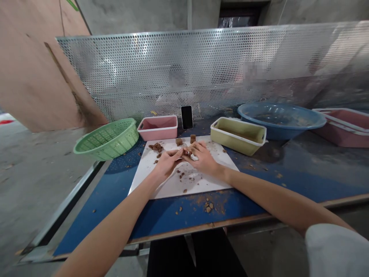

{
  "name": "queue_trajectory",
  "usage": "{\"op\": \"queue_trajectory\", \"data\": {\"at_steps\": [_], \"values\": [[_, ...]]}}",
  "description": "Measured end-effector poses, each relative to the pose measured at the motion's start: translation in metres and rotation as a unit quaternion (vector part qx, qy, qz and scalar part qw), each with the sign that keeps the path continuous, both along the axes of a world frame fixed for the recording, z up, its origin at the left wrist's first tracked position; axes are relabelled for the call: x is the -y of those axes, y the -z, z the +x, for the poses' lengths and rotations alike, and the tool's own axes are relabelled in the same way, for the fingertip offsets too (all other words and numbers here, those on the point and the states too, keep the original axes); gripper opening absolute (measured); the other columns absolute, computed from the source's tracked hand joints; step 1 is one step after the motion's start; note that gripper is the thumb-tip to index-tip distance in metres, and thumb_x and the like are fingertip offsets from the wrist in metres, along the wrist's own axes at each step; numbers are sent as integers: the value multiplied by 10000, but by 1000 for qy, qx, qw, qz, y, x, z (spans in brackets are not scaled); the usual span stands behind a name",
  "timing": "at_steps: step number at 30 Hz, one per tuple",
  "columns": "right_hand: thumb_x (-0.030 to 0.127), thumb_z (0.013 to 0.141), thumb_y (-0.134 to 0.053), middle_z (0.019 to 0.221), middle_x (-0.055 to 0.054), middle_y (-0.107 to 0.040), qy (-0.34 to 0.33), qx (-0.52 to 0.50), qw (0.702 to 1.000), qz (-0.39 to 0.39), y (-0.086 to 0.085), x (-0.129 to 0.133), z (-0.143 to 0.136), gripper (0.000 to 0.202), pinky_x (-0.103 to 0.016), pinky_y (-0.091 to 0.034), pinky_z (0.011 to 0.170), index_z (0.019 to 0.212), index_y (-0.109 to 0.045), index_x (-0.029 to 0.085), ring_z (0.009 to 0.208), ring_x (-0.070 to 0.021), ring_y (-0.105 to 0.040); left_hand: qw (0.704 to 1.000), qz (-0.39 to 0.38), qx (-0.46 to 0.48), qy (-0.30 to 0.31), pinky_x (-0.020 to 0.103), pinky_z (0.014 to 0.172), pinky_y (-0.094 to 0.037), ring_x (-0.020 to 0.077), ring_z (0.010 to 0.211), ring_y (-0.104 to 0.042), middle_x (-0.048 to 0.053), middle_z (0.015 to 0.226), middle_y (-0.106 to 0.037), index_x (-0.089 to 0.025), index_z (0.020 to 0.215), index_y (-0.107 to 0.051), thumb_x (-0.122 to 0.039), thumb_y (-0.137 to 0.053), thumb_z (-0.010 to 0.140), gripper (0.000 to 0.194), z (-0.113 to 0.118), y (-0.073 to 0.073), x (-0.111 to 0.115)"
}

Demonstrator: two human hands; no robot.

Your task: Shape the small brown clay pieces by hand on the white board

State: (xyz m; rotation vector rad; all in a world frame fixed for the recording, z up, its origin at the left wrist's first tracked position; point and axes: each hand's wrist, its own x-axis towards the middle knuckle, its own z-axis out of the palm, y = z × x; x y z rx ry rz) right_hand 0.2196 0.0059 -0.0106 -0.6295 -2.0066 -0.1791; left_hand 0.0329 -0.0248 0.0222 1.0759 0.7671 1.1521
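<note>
And both hands meet over the white sheet, the left hand (167, 164) and right hand (204, 157) closing in at the fingertips around a small brown piece (188, 152). Fingers are bent, not spread; the pinch looks nearly closed on both sides, though how firmly each presses is impossible to tell. That piece sits just above the white sheet (158, 189), toward its far side, half hidden by knuckles.

The score so far: 2 squarish brown blocks, the left block (179, 142) and the right block (193, 139), stand just beyond the fingers, apparently finished. The piece in the grip looks in progress, and a heap of rough lumps (156, 147) at the far left corner seems unworked. Call it partway, with no total on show.

Now the room! Crumbs (181, 176) dot the sheet's near half, leaving the forearms a low lane. Beyond, it tightens: the pink basin (160, 134) is near the far left corner, the phone (187, 117) behind the blocks, the yellow-green basin (236, 143) close at the right corner. Nearest the body, a strip of blue tabletop (100, 215) with pebbles (209, 207) runs to the edge.
</note>
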Motion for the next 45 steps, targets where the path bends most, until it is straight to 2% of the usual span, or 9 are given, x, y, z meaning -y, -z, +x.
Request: {"op": "queue_trajectory", "data": {"at_steps": [6,10,14,21,26,30,36,39,45], "values": [[425,1098,-604,953,-52,-725,-20,-6,1000,-18,1,-2,0,246,-414,-488,914,1218,-730,251,877,-228,-641,1000,-5,21,5,375,1007,-550,242,972,-745,150,994,-830,-116,913,-862,-470,-980,724,419,1,3,1],[411,1102,-589,1022,-59,-722,-17,-3,998,-61,0,-1,1,285,-439,-502,966,1335,-711,301,918,-237,-647,996,-40,75,7,366,1004,-569,213,971,-741,123,1036,-823,-135,942,-847,-411,-959,776,342,1,7,-2],[398,1113,-550,1080,-63,-696,-28,0,996,-89,-3,2,4,347,-463,-514,1006,1438,-652,330,960,-238,-643,989,-91,116,7,346,988,-586,188,953,-736,95,1045,-812,-152,969,-825,-337,-918,842,243,0,3,0],[404,1105,-564,1047,-67,-669,-28,-44,995,-89,-5,5,5,293,-460,-550,956,1364,-678,324,956,-248,-637,984,-115,131,33,329,957,-604,179,908,-741,87,1015,-811,-156,964,-818,-276,-900,860,179,0,-2,2],[397,1110,-554,1029,-62,-660,-40,-60,994,-87,-6,5,4,273,-430,-562,941,1326,-702,318,961,-235,-638,985,-95,142,21,306,926,-613,173,917,-753,83,1040,-813,-159,957,-813,-261,-930,827,202,-1,5,-3],[430,1062,-655,1042,-47,-664,-55,-65,991,-102,-5,3,3,284,-417,-568,929,1320,-707,323,900,-213,-632,986,-89,139,-5,295,901,-614,149,871,-745,62,1018,-806,-160,986,-793,-182,-941,798,241,-2,5,-3],[437,1062,-661,976,-48,-691,-54,-86,991,-92,-5,4,2,206,-389,-567,871,1147,-776,288,851,-203,-636,987,-87,134,-12,277,864,-595,145,842,-747,68,989,-803,-140,1033,-764,-110,-943,766,323,0,4,-1],[450,1065,-652,988,-55,-702,-50,-87,990,-102,-6,6,1,217,-384,-571,846,1107,-790,288,853,-206,-644,988,-80,133,-11,297,876,-592,153,839,-751,60,970,-803,-157,1074,-734,-117,-955,752,393,0,4,0],[453,1077,-633,969,-51,-696,-47,-85,991,-93,-7,6,2,237,-408,-573,882,1164,-784,292,870,-213,-649,989,-73,130,-6,308,882,-599,160,870,-760,56,1006,-801,-170,1122,-691,-211,-976,761,462,0,3,1]]}}
